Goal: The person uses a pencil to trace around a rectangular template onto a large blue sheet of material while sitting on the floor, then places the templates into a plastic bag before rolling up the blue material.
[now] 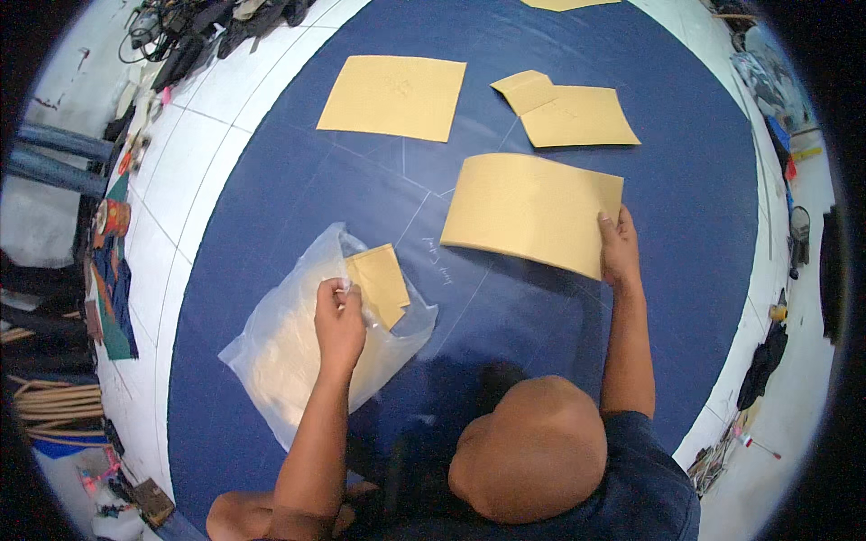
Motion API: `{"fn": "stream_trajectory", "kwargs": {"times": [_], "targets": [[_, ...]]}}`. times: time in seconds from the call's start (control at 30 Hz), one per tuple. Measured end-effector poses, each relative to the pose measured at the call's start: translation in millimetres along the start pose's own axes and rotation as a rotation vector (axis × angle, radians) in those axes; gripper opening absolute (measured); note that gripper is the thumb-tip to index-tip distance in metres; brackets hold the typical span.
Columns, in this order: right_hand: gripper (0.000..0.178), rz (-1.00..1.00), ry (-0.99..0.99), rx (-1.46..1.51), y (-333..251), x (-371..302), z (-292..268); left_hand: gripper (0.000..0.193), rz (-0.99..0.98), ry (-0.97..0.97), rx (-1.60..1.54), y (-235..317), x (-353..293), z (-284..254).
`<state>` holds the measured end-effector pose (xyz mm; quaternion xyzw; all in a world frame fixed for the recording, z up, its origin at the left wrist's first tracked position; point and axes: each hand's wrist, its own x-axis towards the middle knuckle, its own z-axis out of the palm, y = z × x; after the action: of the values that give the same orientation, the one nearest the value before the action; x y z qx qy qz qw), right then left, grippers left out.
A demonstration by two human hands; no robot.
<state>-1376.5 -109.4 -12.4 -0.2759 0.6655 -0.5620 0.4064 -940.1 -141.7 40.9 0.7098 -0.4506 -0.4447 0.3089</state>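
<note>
My right hand (620, 248) grips the right edge of a tan-yellow sheet (532, 212), thumb on top. The sheet bows slightly and is held above a large dark blue sheet (244, 216); whether it is card or foam I cannot tell. On the left, my left hand (341, 329) pinches the edge of a translucent plastic bag (280, 361) near its mouth. Smaller yellow pieces (381, 279) stick out of that mouth, and more of the same colour shows blurred through the plastic.
Farther off on the blue sheet lie a flat yellow sheet (392, 99) and a notched yellow piece (582, 115). Another yellow sheet (570, 4) is cut off at the top. Thin pale lines cross the blue. Cables and black items (194, 32) and bundled sticks (59, 401) line the left side.
</note>
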Motion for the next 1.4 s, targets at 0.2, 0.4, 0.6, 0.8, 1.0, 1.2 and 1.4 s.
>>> {"fn": "stream_trajectory", "kwargs": {"times": [0.2,0.4,0.6,0.8,1.0,1.2,1.4], "targets": [[0.047,0.154,-0.363,-0.125,4.7,-45.9,110.6,0.018,0.029,0.014,-0.019,2.2,-4.4,-7.9],[0.041,0.011,-0.295,0.046,-8.4,-7.0,97.7,0.021,0.028,0.043,0.042,10.6,-10.8,-7.9],[0.036,0.079,-0.239,0.242,-37.8,-14.8,100.0,0.025,-0.032,-0.005,-0.037,1.1,-4.4,-11.7],[0.04,0.243,-0.305,0.297,8.6,-36.5,122.5,0.025,0.01,0.009,-0.042,-0.2,1.9,-3.8],[0.04,0.349,-0.207,0.451,31.1,-31.5,112.6,0.029,-0.027,-0.009,-0.061,-7.4,0.6,-7.4],[0.037,0.069,-0.016,-0.291,95.8,-57.5,117.9,0.027,-0.061,0.019,-0.12,-13.9,0.2,0.0],[0.036,0.183,-0.321,0.014,73.5,-59.9,114.3,0.028,0.071,0.096,0.021,-11.7,-0.9,-5.7]]}}
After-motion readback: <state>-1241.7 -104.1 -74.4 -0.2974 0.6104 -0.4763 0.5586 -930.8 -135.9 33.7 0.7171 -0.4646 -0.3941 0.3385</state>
